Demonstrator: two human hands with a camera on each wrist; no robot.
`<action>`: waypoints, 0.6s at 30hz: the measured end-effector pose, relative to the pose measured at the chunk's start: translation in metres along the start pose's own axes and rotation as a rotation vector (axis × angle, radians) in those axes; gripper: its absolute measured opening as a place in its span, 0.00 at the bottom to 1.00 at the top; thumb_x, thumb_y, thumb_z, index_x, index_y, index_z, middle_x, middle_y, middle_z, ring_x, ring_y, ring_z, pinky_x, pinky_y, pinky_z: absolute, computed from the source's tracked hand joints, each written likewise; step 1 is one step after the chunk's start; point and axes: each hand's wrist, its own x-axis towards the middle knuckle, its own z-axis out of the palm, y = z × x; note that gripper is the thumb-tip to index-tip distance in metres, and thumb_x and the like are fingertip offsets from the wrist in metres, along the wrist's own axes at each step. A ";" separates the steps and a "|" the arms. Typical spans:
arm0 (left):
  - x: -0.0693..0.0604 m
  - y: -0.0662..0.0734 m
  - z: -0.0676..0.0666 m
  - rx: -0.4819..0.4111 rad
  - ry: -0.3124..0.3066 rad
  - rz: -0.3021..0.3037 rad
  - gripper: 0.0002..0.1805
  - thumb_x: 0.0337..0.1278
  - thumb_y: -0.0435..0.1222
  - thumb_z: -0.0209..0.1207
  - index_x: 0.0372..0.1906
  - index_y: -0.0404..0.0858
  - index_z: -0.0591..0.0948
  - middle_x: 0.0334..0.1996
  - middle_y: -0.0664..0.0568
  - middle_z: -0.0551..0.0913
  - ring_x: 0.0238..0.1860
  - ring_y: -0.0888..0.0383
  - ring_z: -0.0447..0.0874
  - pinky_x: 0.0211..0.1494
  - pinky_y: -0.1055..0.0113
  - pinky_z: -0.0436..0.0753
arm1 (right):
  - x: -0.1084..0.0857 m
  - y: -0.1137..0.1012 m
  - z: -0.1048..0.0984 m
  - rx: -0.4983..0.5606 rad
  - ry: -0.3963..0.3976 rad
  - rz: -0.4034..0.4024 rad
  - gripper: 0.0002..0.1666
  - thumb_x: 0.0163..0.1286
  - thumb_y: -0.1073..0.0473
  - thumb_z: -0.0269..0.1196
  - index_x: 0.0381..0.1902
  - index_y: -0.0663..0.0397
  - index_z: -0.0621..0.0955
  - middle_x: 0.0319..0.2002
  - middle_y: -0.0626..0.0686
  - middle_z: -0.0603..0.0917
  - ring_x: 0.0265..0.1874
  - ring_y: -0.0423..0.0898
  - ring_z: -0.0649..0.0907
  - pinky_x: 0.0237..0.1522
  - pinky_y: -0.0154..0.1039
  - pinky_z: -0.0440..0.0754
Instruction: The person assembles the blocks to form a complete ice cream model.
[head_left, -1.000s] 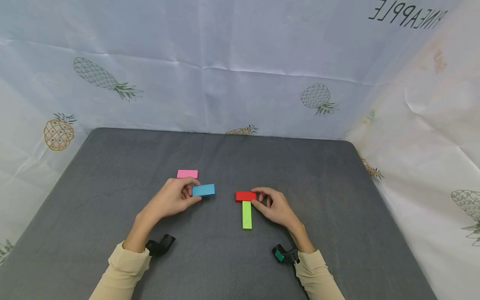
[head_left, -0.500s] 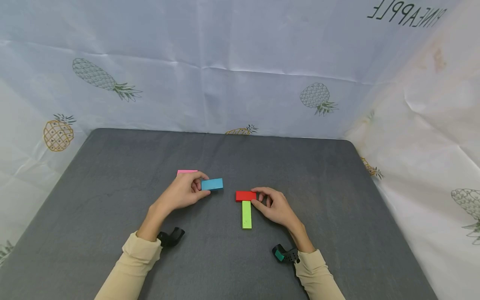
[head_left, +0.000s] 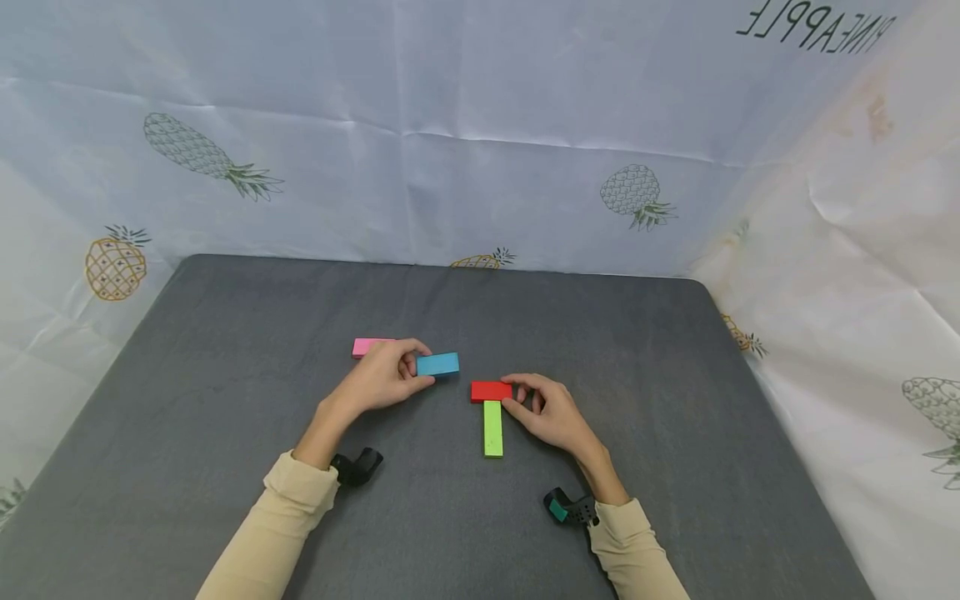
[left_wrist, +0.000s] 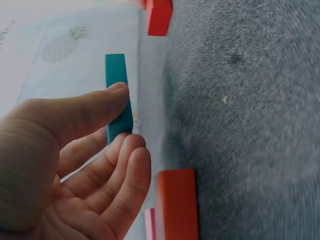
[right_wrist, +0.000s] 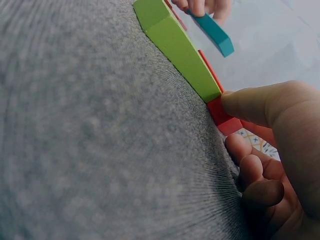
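Note:
Between thumb and fingers, my left hand [head_left: 384, 375] pinches one end of a blue wooden block [head_left: 438, 364], which is held above the table in the left wrist view. My right hand [head_left: 551, 412] grips the right end of a red block [head_left: 491, 392] that lies crosswise on the cloth. A lime green block [head_left: 492, 429] lies lengthwise, its far end against the red block's near side; together they look like a T. Partly behind my left hand is a pink block [head_left: 369, 347]. The left wrist view also shows an orange-red block [left_wrist: 177, 205] beside the pink one.
The table [head_left: 637, 350] has a dark grey cloth top with rounded far corners. White pineapple-print curtains [head_left: 480, 125] hang behind it and at both sides. A black wrist mount [head_left: 357, 467] sits on the left wrist, another mount [head_left: 567, 506] on the right.
My left hand has carried the blue block right and slightly away, towards the red block. It now covers part of the pink block. The right hand and the red and green blocks have stayed put.

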 end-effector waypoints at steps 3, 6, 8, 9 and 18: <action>0.004 0.000 0.003 0.008 0.003 0.006 0.17 0.57 0.33 0.71 0.50 0.30 0.83 0.24 0.52 0.79 0.22 0.64 0.72 0.31 0.73 0.74 | 0.000 0.000 -0.001 -0.007 0.000 -0.005 0.18 0.68 0.61 0.70 0.55 0.56 0.85 0.33 0.51 0.80 0.18 0.31 0.67 0.23 0.29 0.70; 0.007 0.003 0.005 0.013 0.001 0.001 0.17 0.57 0.32 0.71 0.49 0.30 0.83 0.24 0.52 0.78 0.21 0.64 0.71 0.32 0.72 0.74 | 0.000 -0.001 -0.001 -0.009 0.000 -0.007 0.18 0.68 0.61 0.70 0.55 0.56 0.85 0.33 0.51 0.80 0.18 0.30 0.67 0.23 0.29 0.69; 0.010 0.005 0.006 0.014 -0.004 -0.004 0.16 0.57 0.32 0.71 0.49 0.30 0.84 0.24 0.51 0.78 0.21 0.64 0.71 0.32 0.72 0.73 | 0.000 -0.001 -0.001 -0.009 0.001 -0.008 0.18 0.68 0.61 0.70 0.56 0.56 0.85 0.33 0.51 0.81 0.18 0.30 0.67 0.23 0.29 0.69; 0.011 0.005 0.007 0.013 -0.007 -0.006 0.16 0.57 0.32 0.71 0.49 0.30 0.84 0.24 0.51 0.78 0.21 0.64 0.71 0.31 0.72 0.73 | 0.000 -0.001 -0.001 -0.008 0.000 -0.007 0.18 0.68 0.61 0.70 0.56 0.56 0.85 0.33 0.51 0.81 0.18 0.30 0.67 0.23 0.29 0.69; 0.021 0.006 0.015 0.008 -0.039 -0.003 0.16 0.57 0.33 0.71 0.49 0.31 0.84 0.23 0.52 0.78 0.21 0.65 0.72 0.31 0.72 0.73 | 0.000 -0.001 -0.001 -0.024 -0.001 0.001 0.18 0.69 0.61 0.69 0.56 0.55 0.85 0.33 0.50 0.80 0.18 0.30 0.67 0.24 0.29 0.70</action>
